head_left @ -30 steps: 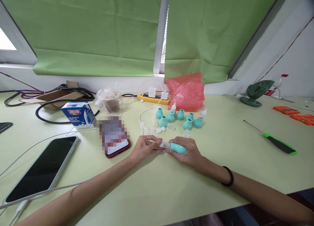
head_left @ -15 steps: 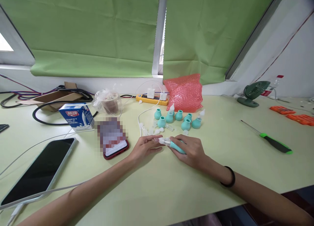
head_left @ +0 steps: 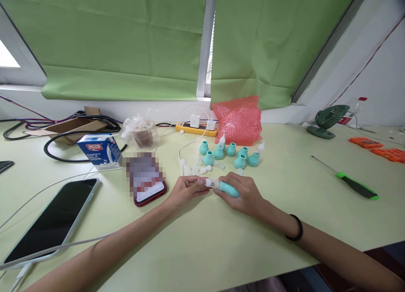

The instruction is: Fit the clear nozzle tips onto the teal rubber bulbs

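My right hand (head_left: 245,193) is wrapped round the teal bulb of a nasal aspirator (head_left: 229,189), which lies roughly sideways with its clear tube pointing left. At the tube's far end, my left hand (head_left: 187,190) pinches the whitish soft tip (head_left: 208,182) between thumb and fingers. Just beyond the hands stand several loose teal bulbs (head_left: 209,158). Two bulbs there carry whitish tips, one of them the bulb (head_left: 254,159) at the right. Small clear tubes (head_left: 219,165) and whitish tips (head_left: 205,169) are scattered in front of them.
A red phone (head_left: 150,193) and a larger phone (head_left: 53,218) lie to the left, near a milk carton (head_left: 100,152). Behind are a yellow power strip (head_left: 202,130) and a pink bubble-wrap bag (head_left: 238,122). A screwdriver (head_left: 356,185) and a green fan (head_left: 329,120) are right.
My left fingers have curled in and closed on the tip, where the index finger was stretched out before. The bulb has turned slightly in my right hand and shows more of its side.
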Available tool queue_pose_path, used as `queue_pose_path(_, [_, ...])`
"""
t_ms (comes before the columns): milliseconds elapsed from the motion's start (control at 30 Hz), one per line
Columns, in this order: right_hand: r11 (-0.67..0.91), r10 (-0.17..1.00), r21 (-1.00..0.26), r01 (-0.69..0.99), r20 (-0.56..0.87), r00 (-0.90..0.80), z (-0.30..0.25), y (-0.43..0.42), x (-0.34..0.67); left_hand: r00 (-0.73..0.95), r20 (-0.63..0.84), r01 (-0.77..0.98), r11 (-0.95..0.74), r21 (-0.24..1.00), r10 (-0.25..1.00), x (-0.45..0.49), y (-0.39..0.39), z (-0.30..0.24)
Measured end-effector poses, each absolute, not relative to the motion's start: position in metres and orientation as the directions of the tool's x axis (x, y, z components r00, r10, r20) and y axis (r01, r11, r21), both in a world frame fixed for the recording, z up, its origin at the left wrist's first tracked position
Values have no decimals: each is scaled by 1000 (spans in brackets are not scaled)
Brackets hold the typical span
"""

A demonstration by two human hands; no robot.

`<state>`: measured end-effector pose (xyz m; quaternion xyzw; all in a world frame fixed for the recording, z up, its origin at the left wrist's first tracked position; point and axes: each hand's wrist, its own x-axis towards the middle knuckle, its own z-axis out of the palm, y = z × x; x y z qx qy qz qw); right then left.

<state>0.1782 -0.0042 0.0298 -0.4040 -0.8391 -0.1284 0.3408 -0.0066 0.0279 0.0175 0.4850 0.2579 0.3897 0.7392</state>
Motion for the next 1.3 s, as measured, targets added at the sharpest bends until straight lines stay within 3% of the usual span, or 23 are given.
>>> queue_pose_path(133, [680,625,-68,730,573,-530,44,3,187,534,-30,-289,216,933,845,-5,25,19])
queue_pose_path(233, [698,599,-45,715,584,-548,56,12,203,480,-49,-253,192,948,876,-5,21,22])
queue_pose_path(433, [553,661,-244,796,710,-242,76,34,248,470,19,-134,50,990,883,-7,17,29])
queue_pose_path(533, [483,683,-298,823,716,-142,81,42,264,399,143,27,-167,986,906,-9,16,29])
queue_pose_path(600, [437,704,-313,843,703,-104,82,45,271,354,333,259,-434,863,874,-12,18,27])
queue_pose_path(700, [367,766,-361,857,640,-58,82,49,279,517,524,596,-724,348,677,-15,20,23])
queue_pose_path(767, [314,818,-407,858,575,-27,81,51,282,627,470,698,-716,15,621,-14,20,20])
queue_pose_path(833, [264,862,-438,859,506,-8,81,52,285,645,399,752,-634,-182,652,-13,19,19])
queue_pose_path(900, [233,899,-440,868,437,-20,81,52,288,663,329,748,-605,-273,672,-11,18,19])
queue_pose_path(1033, [208,949,-405,890,302,-84,80,52,291,739,222,670,-662,-335,636,-10,16,22])
queue_pose_path(1300, [166,982,-463,871,158,-103,70,59,296,844,366,526,-737,-426,391,-13,18,16])
